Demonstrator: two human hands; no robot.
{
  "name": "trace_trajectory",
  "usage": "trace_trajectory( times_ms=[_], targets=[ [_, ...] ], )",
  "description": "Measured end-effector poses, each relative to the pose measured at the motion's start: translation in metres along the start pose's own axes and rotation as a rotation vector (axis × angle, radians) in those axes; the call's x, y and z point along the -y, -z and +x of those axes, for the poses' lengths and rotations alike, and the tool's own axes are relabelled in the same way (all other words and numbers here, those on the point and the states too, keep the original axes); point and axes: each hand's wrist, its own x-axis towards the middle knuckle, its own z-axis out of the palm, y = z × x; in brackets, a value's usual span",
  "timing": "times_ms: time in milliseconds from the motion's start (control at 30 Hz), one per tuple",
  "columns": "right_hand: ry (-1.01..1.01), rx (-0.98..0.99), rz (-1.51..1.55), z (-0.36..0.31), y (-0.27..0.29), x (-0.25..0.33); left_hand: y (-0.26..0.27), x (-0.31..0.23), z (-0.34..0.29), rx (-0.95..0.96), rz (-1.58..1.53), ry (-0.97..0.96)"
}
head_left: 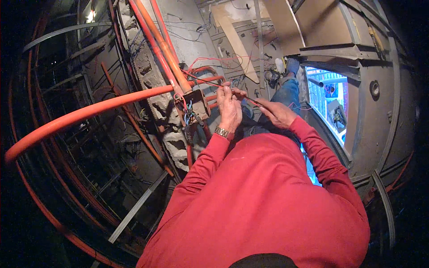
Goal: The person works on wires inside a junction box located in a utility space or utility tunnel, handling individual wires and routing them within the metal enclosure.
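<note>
We pinch wire (203, 78) in left hand (229, 107), near box (202, 104) — likely to steady it; right hand's (280, 115) grip closed on slim piece (253, 101) — wire or tool, can't tell.

Dim grey surface (248, 41) with a long tan board strip (235, 43) and thin wires (214, 58).

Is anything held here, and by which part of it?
A thin reddish strand, likely wire: the left hand pinches it partway along, and the right hand holds it farther from the junction box. Whether it is one unbroken piece cannot be told.
</note>
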Motion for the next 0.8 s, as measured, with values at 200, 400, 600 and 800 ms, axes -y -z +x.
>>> trace_trajectory(
  times_ms=[200,400,600,800],
  targets=[
    [0.053,0.004,-0.128,0.018,-0.001,-0.011,0.005,-0.004,-0.009,-0.045,-0.077,0.078],
    [0.012,0.058,-0.123,0.02,-0.008,-0.031,0.031,-0.01,-0.043,0.037,0.4,0.358],
    [-0.059,0.036,-0.161,0.036,-0.018,-0.061,0.008,-0.099,-0.108,0.733,0.966,0.439],
    [-0.018,0.204,-0.122,0.056,-0.032,-0.08,0.034,-0.227,-0.115,0.504,0.876,0.417]
  ],
)
